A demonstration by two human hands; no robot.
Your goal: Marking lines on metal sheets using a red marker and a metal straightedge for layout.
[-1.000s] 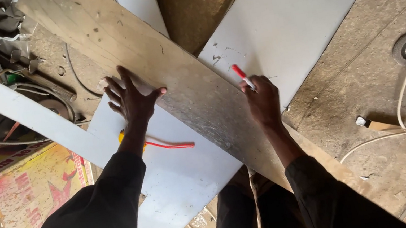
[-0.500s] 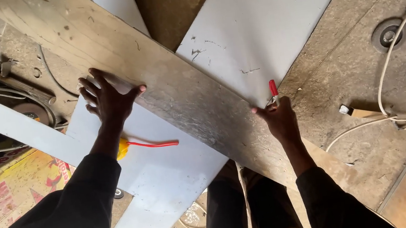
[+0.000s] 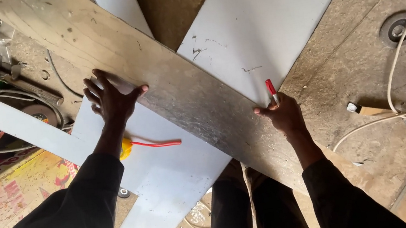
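My left hand lies flat, fingers spread, pressing a long wooden plank laid slantwise across a pale grey sheet on the worktop. My right hand grips a red marker, its tip at the plank's far edge on the sheet. A yellow-and-red tool lies just beside my left wrist.
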